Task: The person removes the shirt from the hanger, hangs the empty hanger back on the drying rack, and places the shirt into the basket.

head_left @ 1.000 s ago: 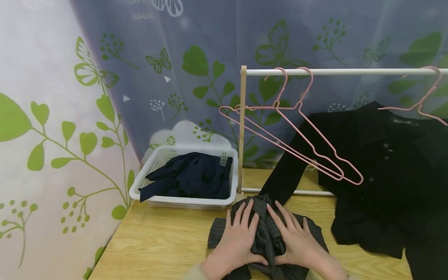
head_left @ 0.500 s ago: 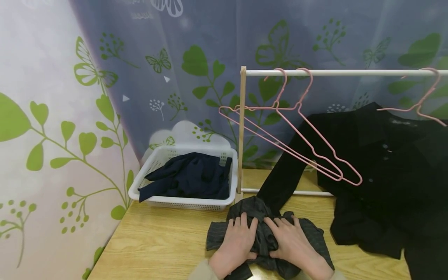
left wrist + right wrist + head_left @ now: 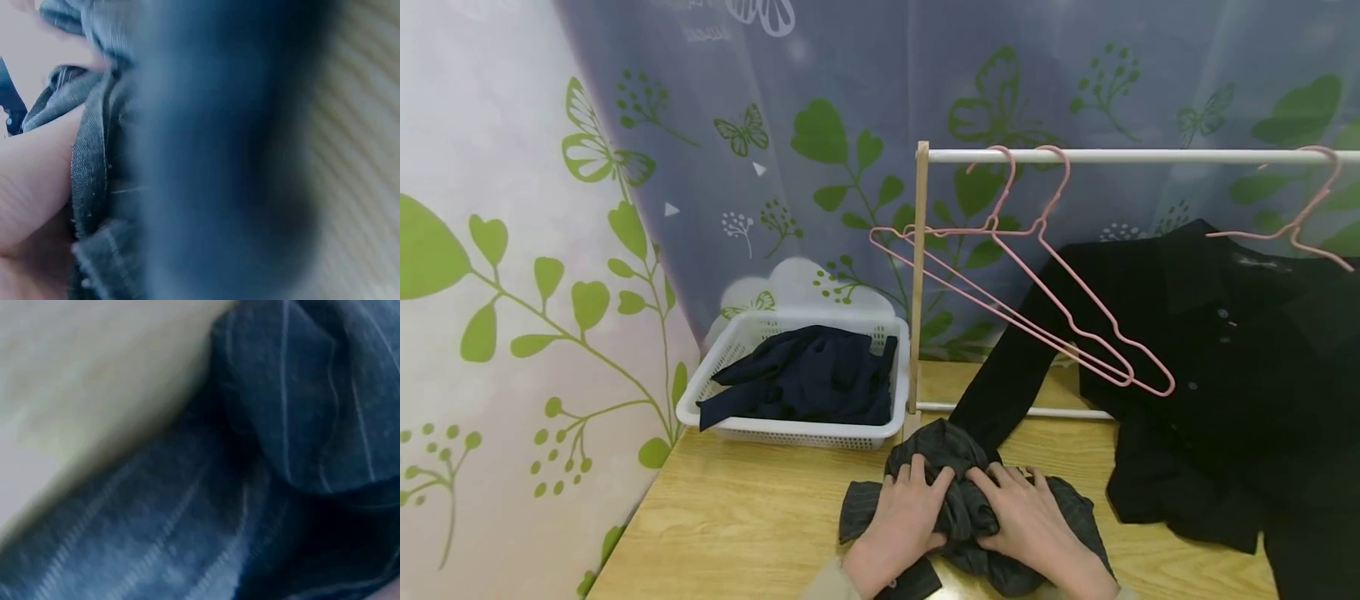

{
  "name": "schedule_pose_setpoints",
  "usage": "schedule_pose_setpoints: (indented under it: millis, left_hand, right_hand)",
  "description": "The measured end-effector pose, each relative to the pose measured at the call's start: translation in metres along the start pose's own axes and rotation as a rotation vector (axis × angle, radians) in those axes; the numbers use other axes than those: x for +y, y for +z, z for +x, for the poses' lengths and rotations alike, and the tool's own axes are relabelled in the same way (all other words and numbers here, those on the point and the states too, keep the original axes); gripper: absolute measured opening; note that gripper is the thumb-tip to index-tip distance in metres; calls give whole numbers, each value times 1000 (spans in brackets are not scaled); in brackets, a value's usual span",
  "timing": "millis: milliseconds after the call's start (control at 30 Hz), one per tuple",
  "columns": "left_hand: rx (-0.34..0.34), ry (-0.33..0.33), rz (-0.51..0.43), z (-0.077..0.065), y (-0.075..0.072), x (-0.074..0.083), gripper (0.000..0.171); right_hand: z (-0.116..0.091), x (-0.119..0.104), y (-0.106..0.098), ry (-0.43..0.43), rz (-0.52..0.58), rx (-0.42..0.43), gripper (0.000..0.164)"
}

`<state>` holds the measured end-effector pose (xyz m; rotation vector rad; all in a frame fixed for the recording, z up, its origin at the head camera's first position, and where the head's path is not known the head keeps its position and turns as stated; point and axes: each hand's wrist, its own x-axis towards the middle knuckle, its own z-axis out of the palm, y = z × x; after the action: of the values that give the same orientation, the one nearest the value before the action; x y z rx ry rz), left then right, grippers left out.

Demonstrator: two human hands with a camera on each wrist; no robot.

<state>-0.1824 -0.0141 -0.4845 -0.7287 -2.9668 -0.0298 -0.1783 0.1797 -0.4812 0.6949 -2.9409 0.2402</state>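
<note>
Dark-grey pinstriped fabric garment (image 3: 962, 510), crumpled on a yellow wood-grain worktop (image 3: 737, 517)
A person's bare left grip (image 3: 907, 510) and right grip (image 3: 1027, 518) both pinch its bunched folds

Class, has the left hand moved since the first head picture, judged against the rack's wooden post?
Yes, slightly: the left hand on the dark garment has drawn back toward the person, its fingertips now farther from the wooden post.

- Wears a pale beige left sleeve (image 3: 831, 583), plain where visible
- Wears a right sleeve (image 3: 1124, 593) of similar pale beige, only a sliver in view
- Has a bare left hand (image 3: 908, 510) and bare right hand (image 3: 1028, 518)
</note>
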Motion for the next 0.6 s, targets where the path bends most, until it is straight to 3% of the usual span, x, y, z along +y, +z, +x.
schedule_pose_setpoints:
  millis: [100,200,400,600]
  left_hand:
    - [-51,-38,-50,1,-1,-4,90]
    - [-64,-22,-70,0,-1,-6,92]
    - [5,31,-103,-4,-5,-5,86]
    - [138,48,-48,-14,-34,-4,83]
  right_hand:
    - [0,2,0,-9,11,-17,87]
    - [0,3,2,-52,5,-7,86]
    - [-3,-4,0,-83,-38,103,80]
    - [-8,-15,-24,-82,-66,230,77]
